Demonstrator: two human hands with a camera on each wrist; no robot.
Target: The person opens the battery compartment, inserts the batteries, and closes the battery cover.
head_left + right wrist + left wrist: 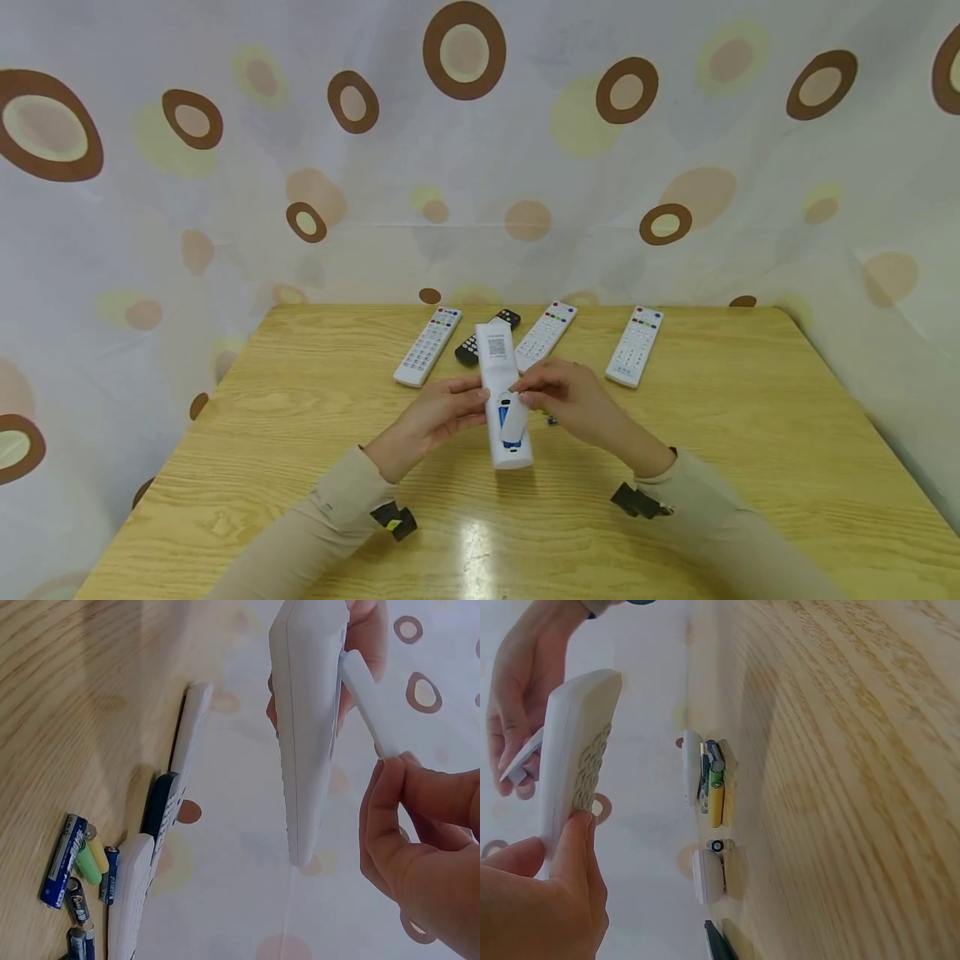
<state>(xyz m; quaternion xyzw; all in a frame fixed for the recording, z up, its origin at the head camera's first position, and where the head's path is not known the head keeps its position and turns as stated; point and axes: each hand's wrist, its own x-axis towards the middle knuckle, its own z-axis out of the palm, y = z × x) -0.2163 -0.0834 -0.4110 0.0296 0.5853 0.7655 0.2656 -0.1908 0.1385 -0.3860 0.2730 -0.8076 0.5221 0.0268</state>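
White remote [495, 379] at the centre of the frame, back toward the head camera, its cover [514, 421] tilted over a blue battery [503, 414].
Watching from afar, I see the remote's long axis run nearly top to bottom of the frame. The left hand [438, 415] grips its left edge; the right hand [567, 402], nearer the cover, pinches the cover's upper end. In the right-wrist view, the cover's far end appears to meet the remote, its pinched end angled away.
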